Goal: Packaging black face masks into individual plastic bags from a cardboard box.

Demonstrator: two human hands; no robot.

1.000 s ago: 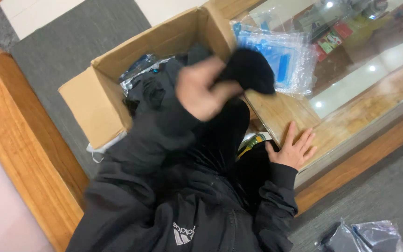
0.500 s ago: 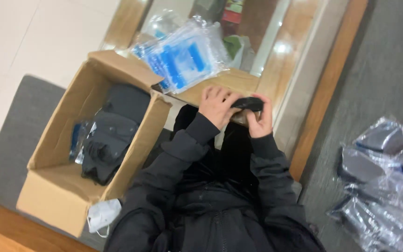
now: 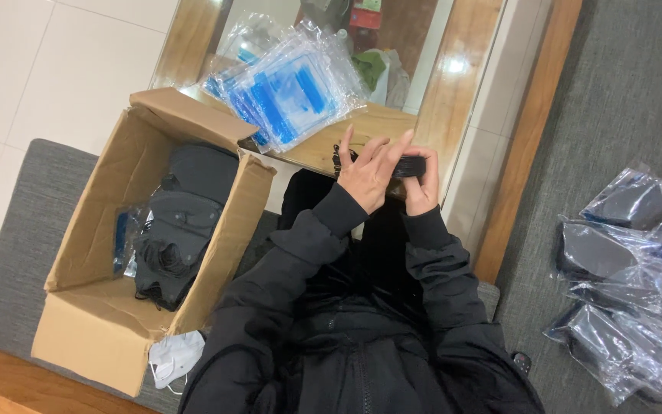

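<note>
My left hand (image 3: 368,172) and my right hand (image 3: 421,184) are together above my lap, both gripping a small folded black item (image 3: 408,165) that looks like a stack of black face masks. Both arms wear black jacket sleeves. Just beyond the hands, on the wooden table edge (image 3: 362,126), lies a pile of clear zip bags with blue strips (image 3: 285,92). To my left stands an open cardboard box (image 3: 109,307) holding more black items (image 3: 181,222).
Several filled clear bags with dark contents (image 3: 630,268) lie on the grey carpet at right. A white face mask (image 3: 174,356) lies by the box's near corner. A glass-topped wooden table (image 3: 453,84) stands ahead; white floor tiles show at upper left.
The view swung right and steadied. My left hand brought the black item from above the box to my lap, and my right hand left the table edge and joined it.
</note>
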